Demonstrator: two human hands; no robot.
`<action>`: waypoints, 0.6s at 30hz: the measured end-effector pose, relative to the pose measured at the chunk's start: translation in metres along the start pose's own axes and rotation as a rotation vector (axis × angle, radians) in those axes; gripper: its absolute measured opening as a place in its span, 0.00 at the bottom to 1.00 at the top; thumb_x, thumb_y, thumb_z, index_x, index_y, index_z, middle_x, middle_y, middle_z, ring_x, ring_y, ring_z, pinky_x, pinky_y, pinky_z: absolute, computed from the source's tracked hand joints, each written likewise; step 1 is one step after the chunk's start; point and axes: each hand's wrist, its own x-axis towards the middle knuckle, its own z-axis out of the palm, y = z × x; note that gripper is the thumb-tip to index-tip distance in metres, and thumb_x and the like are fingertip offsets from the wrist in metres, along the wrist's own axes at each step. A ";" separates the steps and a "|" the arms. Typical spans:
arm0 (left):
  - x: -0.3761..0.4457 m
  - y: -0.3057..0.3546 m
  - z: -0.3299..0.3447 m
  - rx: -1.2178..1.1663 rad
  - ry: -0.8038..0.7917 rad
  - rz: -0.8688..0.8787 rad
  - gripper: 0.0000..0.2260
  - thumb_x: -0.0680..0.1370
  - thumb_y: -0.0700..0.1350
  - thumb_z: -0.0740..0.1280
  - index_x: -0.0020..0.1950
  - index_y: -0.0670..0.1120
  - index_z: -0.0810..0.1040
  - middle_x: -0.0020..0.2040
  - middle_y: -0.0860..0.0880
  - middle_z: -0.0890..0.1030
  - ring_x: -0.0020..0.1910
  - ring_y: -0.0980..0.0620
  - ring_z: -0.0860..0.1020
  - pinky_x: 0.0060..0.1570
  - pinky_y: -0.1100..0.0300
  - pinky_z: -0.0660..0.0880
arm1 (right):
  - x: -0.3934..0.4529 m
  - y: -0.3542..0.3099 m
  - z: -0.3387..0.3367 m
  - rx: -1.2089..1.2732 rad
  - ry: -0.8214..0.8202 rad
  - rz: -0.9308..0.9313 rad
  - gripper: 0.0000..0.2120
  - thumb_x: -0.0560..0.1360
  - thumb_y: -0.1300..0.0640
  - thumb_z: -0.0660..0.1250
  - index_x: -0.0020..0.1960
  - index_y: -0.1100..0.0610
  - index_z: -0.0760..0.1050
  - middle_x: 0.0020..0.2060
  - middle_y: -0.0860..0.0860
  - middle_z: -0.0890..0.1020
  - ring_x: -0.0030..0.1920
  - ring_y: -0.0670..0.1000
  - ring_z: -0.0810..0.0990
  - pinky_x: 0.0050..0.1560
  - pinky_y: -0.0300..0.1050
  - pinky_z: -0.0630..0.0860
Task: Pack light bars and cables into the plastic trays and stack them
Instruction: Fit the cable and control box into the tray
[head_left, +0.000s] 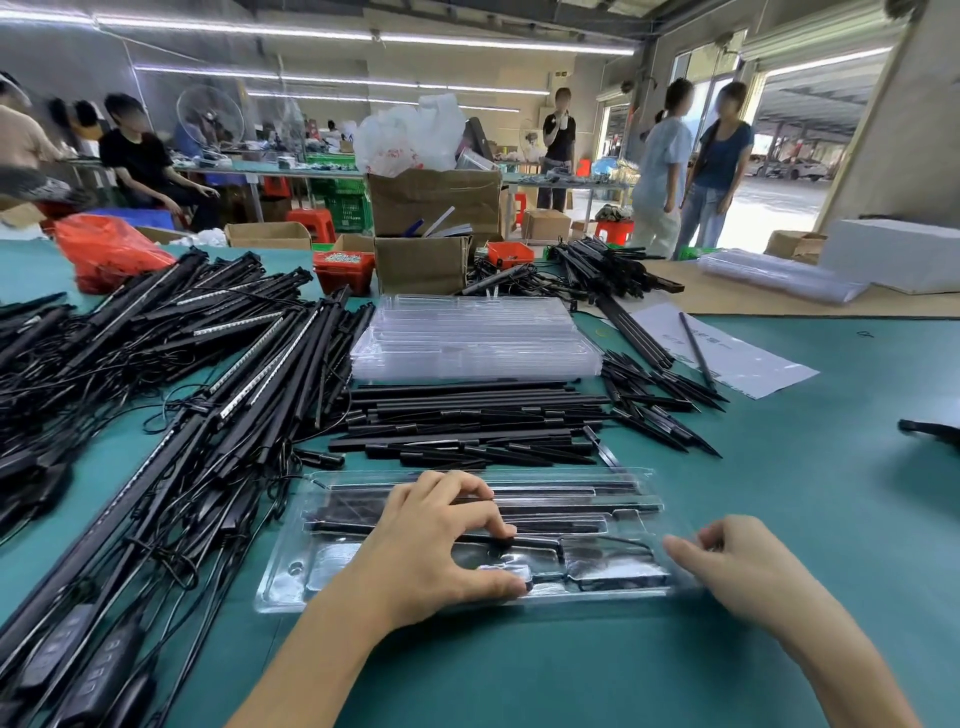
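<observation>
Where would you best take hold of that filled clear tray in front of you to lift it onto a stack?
Probably by its two short ends, one hand coming in from each side. The clear tray lies flat and long from left to right, with light bars filling its channels, so its thin plastic might sag if gripped at one spot. The right hand is already at the right end; the left hand rests over the middle.

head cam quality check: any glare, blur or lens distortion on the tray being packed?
Head view: wide-angle bending curves the table edges and ceiling lights; the clear tray under the left hand shows soft white glare on its ridges, so the black parts inside read partly washed out; right hand at the tray's right end is slightly motion-blurred; the stack of empty trays is sharp; the doorway is overexposed.
</observation>
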 end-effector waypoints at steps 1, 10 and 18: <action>0.000 0.000 0.000 0.000 0.004 -0.001 0.23 0.63 0.80 0.61 0.51 0.71 0.75 0.61 0.72 0.64 0.67 0.69 0.57 0.67 0.62 0.50 | 0.003 0.000 0.000 -0.029 -0.014 0.016 0.25 0.77 0.49 0.70 0.28 0.53 0.62 0.22 0.48 0.61 0.25 0.51 0.59 0.33 0.44 0.56; 0.000 0.000 -0.002 -0.028 0.031 0.003 0.29 0.63 0.80 0.59 0.56 0.67 0.77 0.62 0.72 0.65 0.68 0.70 0.56 0.67 0.61 0.50 | 0.016 -0.004 -0.006 0.339 -0.149 0.056 0.12 0.79 0.60 0.69 0.38 0.63 0.77 0.24 0.58 0.73 0.20 0.50 0.63 0.21 0.33 0.56; -0.002 0.000 -0.003 -0.061 0.033 -0.002 0.30 0.61 0.83 0.58 0.56 0.71 0.76 0.62 0.72 0.66 0.69 0.68 0.58 0.67 0.61 0.50 | 0.017 -0.006 -0.007 0.303 -0.242 0.013 0.16 0.82 0.60 0.64 0.36 0.60 0.72 0.23 0.55 0.76 0.18 0.47 0.63 0.19 0.34 0.56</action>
